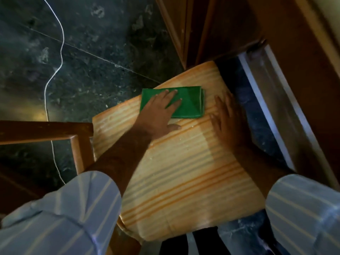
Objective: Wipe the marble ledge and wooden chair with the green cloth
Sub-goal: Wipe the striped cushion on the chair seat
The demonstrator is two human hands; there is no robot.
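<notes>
While the left hand presses flat, fingers spread, on the green cloth, the right hand rests open on the striped chair seat.

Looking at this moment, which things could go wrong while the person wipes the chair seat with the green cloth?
1. The folded green cloth lies near the far edge of the striped orange chair seat; a long stroke might push it off onto the dark marble floor.
2. The left hand presses flat on only part of the cloth, so it could unfold or bunch.
3. The thin white cord on the floor beside the chair may catch a foot.
</notes>
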